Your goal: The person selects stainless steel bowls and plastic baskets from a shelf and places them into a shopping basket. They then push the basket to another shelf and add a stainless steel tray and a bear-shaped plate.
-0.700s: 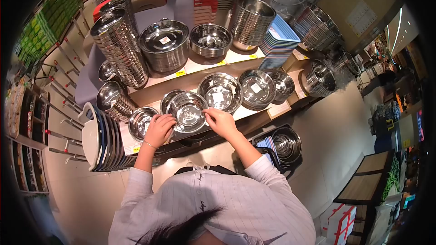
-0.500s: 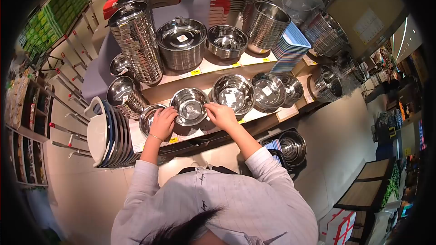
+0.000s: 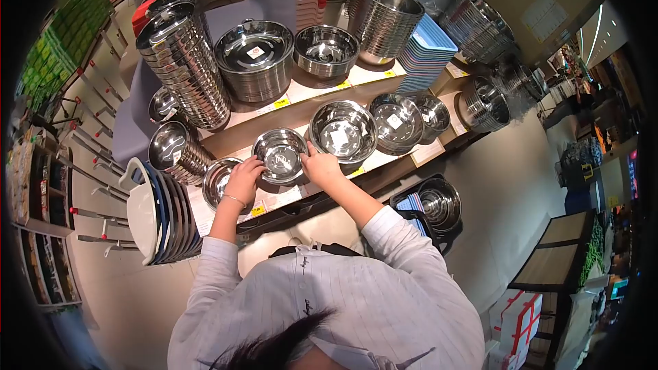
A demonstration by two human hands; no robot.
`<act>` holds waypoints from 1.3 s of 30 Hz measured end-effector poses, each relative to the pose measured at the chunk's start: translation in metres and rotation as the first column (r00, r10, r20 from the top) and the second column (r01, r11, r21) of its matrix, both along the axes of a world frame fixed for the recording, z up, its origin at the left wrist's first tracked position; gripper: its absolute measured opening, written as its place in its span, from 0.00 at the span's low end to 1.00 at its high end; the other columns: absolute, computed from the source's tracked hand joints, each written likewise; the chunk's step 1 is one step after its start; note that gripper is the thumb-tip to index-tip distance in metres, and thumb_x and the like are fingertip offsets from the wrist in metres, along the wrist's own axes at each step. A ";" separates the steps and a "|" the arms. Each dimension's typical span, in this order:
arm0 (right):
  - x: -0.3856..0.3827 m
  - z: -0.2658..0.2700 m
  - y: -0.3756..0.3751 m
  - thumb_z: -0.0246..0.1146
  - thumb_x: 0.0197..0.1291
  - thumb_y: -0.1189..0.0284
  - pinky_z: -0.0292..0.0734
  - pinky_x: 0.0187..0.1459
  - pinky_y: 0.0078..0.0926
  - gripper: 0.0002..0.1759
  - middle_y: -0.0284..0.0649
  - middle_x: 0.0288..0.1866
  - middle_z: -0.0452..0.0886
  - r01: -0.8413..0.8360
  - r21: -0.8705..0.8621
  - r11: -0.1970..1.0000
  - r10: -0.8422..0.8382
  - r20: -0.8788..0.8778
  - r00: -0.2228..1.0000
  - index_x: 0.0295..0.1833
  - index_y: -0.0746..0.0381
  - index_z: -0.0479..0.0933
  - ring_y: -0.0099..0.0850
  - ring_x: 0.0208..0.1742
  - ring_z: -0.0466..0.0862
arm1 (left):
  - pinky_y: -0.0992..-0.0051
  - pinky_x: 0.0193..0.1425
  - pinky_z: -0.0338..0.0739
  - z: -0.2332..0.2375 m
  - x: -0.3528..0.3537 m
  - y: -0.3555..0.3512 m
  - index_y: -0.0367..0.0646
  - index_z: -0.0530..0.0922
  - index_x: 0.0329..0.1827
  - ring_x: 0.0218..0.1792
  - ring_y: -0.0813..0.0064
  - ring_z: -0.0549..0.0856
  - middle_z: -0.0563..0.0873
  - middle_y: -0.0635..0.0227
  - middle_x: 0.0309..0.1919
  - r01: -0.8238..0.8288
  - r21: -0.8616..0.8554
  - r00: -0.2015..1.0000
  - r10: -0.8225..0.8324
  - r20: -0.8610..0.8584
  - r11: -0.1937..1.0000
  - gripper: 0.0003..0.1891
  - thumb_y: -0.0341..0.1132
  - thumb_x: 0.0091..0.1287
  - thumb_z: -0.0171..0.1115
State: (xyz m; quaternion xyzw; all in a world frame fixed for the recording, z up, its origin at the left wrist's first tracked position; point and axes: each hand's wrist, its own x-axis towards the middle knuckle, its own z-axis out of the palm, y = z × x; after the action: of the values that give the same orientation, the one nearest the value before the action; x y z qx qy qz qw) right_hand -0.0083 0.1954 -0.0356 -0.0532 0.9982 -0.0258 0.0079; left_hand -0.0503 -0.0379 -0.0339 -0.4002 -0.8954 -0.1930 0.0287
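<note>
A round steel bowl sits on the lower shelf between my two hands. My left hand has its fingers at the bowl's left rim, above a smaller steel bowl at its left. At the right rim is my right hand, its fingertips touching the edge; whether they pinch it is hard to see. Close to my right hand stands a larger steel bowl with a white label inside. Further right are labelled steel bowls.
Tall stacks of steel pots and blue trays stand on the upper shelf. Plastic stools or basins lean at the shelf's left end. A black basket holding a steel bowl is below right.
The bowl between my hands now sits lower on the shelf, flatter against it, with both hands still at its rim. The view has shifted slightly.
</note>
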 end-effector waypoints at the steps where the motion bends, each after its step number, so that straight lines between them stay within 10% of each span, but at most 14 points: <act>1: 0.004 0.000 -0.001 0.55 0.53 0.64 0.78 0.30 0.35 0.16 0.52 0.60 0.66 0.006 -0.030 1.000 -0.006 -0.016 1.000 0.49 0.52 0.75 0.39 0.27 0.82 | 0.66 0.61 0.62 0.000 -0.002 -0.001 0.46 0.75 0.44 0.60 0.68 0.68 0.75 0.68 0.50 0.010 -0.010 1.000 -0.009 0.015 1.000 0.18 0.23 0.47 0.55; 9: 0.097 0.006 0.026 0.56 0.53 0.68 0.76 0.36 0.35 0.18 0.44 0.60 0.65 -0.124 -0.390 0.912 0.159 0.058 0.986 0.51 0.57 0.71 0.40 0.36 0.80 | 0.68 0.49 0.68 0.039 0.019 0.059 0.44 0.77 0.35 0.43 0.64 0.77 0.79 0.66 0.36 0.096 0.164 0.995 -0.098 0.003 0.982 0.11 0.24 0.49 0.55; 15: 0.180 0.010 0.108 0.53 0.57 0.59 0.71 0.47 0.33 0.20 0.49 0.41 0.79 0.249 -0.698 0.671 0.240 0.523 0.818 0.48 0.61 0.75 0.43 0.43 0.78 | 0.69 0.44 0.71 0.025 0.072 0.195 0.45 0.77 0.32 0.36 0.66 0.79 0.81 0.66 0.31 0.538 0.165 0.795 -0.562 0.229 0.827 0.08 0.25 0.49 0.56; 23: 0.292 -0.007 0.267 0.56 0.56 0.67 0.73 0.37 0.29 0.12 0.46 0.32 0.80 0.489 -0.844 0.221 -0.589 0.284 0.757 0.38 0.64 0.76 0.39 0.35 0.80 | 0.68 0.46 0.72 -0.024 0.139 0.412 0.43 0.78 0.32 0.37 0.62 0.79 0.81 0.63 0.30 0.768 0.218 0.501 -0.777 0.381 0.602 0.09 0.25 0.50 0.52; 28: 0.364 -0.143 0.351 0.57 0.52 0.69 0.73 0.36 0.34 0.09 0.47 0.28 0.78 0.594 -0.748 0.296 -0.890 0.009 0.455 0.36 0.62 0.75 0.44 0.34 0.79 | 0.66 0.49 0.71 -0.117 0.165 0.538 0.43 0.77 0.39 0.44 0.60 0.77 0.80 0.59 0.37 0.809 0.009 0.513 -0.712 0.480 0.588 0.12 0.25 0.50 0.53; 30: 0.376 -0.163 0.378 0.56 0.53 0.69 0.73 0.38 0.36 0.09 0.46 0.28 0.77 0.773 -0.621 0.130 -0.865 0.311 0.395 0.37 0.62 0.74 0.43 0.35 0.79 | 0.67 0.54 0.69 -0.179 0.171 0.563 0.42 0.76 0.40 0.44 0.57 0.77 0.80 0.56 0.38 0.827 -0.122 0.531 -0.693 0.487 0.549 0.14 0.24 0.48 0.55; 35: 0.380 -0.247 0.407 0.55 0.52 0.72 0.73 0.40 0.39 0.09 0.47 0.36 0.76 0.914 -0.324 0.245 -0.840 0.400 0.367 0.40 0.61 0.74 0.43 0.40 0.77 | 0.65 0.57 0.66 -0.233 0.192 0.601 0.46 0.73 0.50 0.54 0.63 0.72 0.76 0.63 0.49 0.767 -0.530 0.636 -0.539 0.553 0.361 0.19 0.29 0.52 0.53; 39: 0.367 -0.278 0.424 0.57 0.49 0.73 0.72 0.44 0.40 0.17 0.47 0.39 0.75 0.891 -0.266 0.368 -0.808 0.383 0.448 0.48 0.58 0.73 0.45 0.45 0.73 | 0.67 0.59 0.63 -0.261 0.206 0.621 0.49 0.70 0.55 0.58 0.69 0.69 0.72 0.69 0.55 0.770 -0.533 0.630 -0.550 0.547 0.352 0.20 0.29 0.57 0.47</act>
State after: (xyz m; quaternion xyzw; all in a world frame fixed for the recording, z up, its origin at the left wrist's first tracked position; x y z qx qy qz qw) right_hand 0.3588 0.6194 -0.3132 0.4729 0.8413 -0.2508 0.0751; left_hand 0.1554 0.5826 -0.2949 -0.6738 -0.6435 0.1329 -0.3380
